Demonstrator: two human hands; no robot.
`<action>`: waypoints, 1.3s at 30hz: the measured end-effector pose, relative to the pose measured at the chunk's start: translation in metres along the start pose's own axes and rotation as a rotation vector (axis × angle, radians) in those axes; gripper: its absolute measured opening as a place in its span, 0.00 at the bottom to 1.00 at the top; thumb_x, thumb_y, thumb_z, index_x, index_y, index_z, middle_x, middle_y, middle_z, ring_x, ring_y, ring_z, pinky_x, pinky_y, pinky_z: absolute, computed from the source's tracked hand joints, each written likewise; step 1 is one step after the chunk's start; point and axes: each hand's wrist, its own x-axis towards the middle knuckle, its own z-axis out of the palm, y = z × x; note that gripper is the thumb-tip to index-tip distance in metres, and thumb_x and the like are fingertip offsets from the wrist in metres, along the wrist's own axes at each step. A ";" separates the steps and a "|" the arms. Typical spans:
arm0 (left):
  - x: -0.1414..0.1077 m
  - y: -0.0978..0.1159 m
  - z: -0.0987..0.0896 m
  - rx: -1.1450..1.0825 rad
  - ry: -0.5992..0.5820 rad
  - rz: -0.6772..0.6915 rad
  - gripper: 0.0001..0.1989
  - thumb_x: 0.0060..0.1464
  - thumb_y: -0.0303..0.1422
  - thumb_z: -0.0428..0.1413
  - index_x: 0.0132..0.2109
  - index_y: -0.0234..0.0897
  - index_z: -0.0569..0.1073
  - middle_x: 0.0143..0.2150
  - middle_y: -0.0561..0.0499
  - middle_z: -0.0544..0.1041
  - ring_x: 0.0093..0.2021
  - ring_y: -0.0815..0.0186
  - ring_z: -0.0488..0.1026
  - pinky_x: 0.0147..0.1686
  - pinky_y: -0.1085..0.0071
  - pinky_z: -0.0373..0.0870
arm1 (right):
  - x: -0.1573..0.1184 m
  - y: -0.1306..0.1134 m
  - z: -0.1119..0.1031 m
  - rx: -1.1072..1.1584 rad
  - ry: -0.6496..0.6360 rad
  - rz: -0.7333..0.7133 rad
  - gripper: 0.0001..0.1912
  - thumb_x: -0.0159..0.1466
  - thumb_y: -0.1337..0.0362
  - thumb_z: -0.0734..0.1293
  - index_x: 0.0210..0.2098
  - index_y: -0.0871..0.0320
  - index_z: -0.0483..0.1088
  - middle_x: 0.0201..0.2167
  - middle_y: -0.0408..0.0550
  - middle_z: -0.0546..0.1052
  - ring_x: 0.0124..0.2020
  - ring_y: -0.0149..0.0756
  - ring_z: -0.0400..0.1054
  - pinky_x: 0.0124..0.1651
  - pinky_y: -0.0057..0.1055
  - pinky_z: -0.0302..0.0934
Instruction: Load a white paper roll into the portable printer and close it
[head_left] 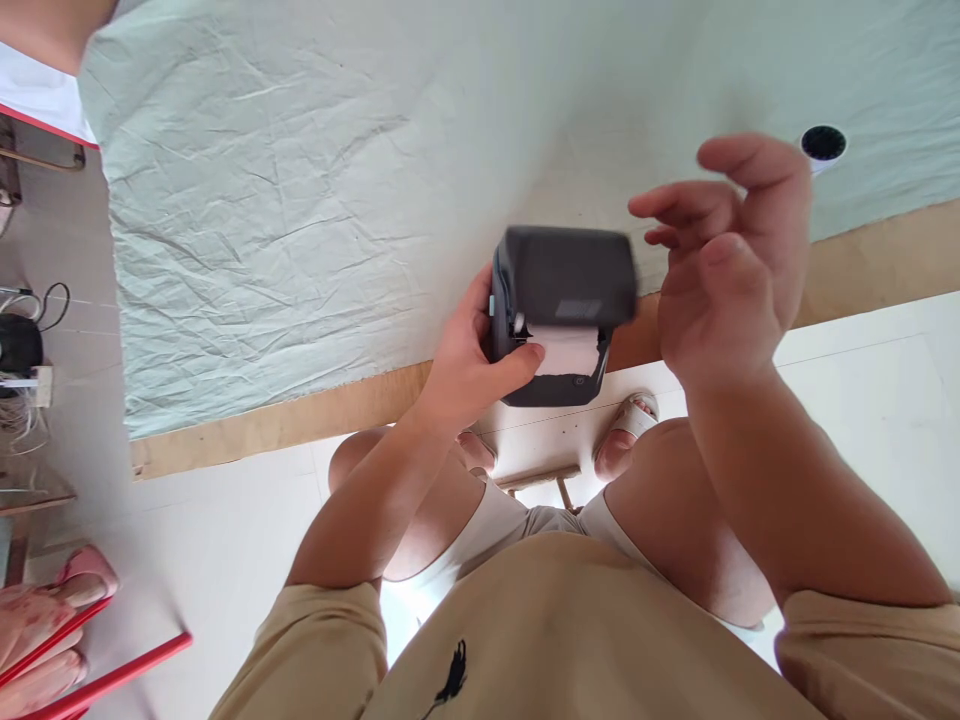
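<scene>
A small black label printer [574, 275] is held up over the near edge of the table, with white paper [570, 350] showing in its front slot. My left hand [472, 360] grips the printer by its left side, the thumb lying across the front by the paper. To the right of the printer, my right hand [731, 260] is raised with fingers apart and slightly bent, holding nothing. It is apart from the printer and slightly blurred.
A pale green cloth [300, 200] covers the table, and its wooden edge [360, 400] runs along the front. A white cylinder with a dark top [823, 145] stands at the right. Another person's arm [60, 30] reaches in at top left. Red bars [120, 675] and cables [30, 420] are at the left.
</scene>
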 end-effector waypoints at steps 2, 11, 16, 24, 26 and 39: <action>0.000 -0.001 -0.002 0.000 -0.019 0.004 0.41 0.49 0.44 0.77 0.66 0.44 0.72 0.59 0.45 0.85 0.60 0.49 0.84 0.59 0.56 0.86 | -0.005 -0.004 0.002 -0.019 -0.036 0.059 0.24 0.78 0.38 0.65 0.69 0.33 0.71 0.61 0.47 0.83 0.66 0.52 0.80 0.64 0.55 0.78; 0.005 -0.016 -0.004 -0.123 -0.056 0.097 0.33 0.58 0.57 0.72 0.64 0.51 0.75 0.59 0.49 0.85 0.60 0.50 0.86 0.57 0.52 0.88 | -0.008 -0.016 0.005 -0.110 -0.328 0.208 0.35 0.71 0.42 0.75 0.72 0.44 0.67 0.60 0.50 0.83 0.51 0.47 0.82 0.49 0.47 0.85; 0.004 -0.010 -0.002 -0.121 -0.059 0.094 0.37 0.57 0.60 0.72 0.67 0.52 0.76 0.60 0.48 0.86 0.64 0.49 0.85 0.56 0.57 0.87 | -0.007 -0.019 0.005 -0.101 -0.342 0.214 0.33 0.73 0.46 0.72 0.72 0.44 0.64 0.66 0.52 0.80 0.57 0.49 0.80 0.57 0.52 0.83; 0.002 0.000 0.006 -0.150 0.035 0.039 0.33 0.69 0.68 0.55 0.65 0.50 0.79 0.63 0.49 0.87 0.74 0.49 0.80 0.64 0.55 0.86 | -0.018 -0.004 0.014 -0.188 -0.224 0.015 0.32 0.78 0.48 0.65 0.78 0.45 0.60 0.73 0.58 0.75 0.68 0.53 0.77 0.68 0.58 0.78; 0.004 -0.005 0.006 -0.167 0.077 0.018 0.34 0.70 0.69 0.52 0.59 0.48 0.81 0.57 0.48 0.89 0.71 0.49 0.83 0.60 0.55 0.89 | -0.018 -0.006 0.012 -0.168 -0.200 0.018 0.29 0.78 0.48 0.64 0.75 0.44 0.63 0.73 0.58 0.75 0.69 0.55 0.76 0.69 0.60 0.77; 0.004 -0.010 0.006 -0.185 0.230 0.013 0.33 0.71 0.68 0.52 0.41 0.44 0.80 0.28 0.54 0.75 0.34 0.62 0.84 0.26 0.65 0.79 | -0.010 -0.022 0.003 -0.327 -0.163 -0.126 0.33 0.67 0.53 0.78 0.69 0.42 0.71 0.59 0.55 0.81 0.53 0.51 0.79 0.45 0.47 0.79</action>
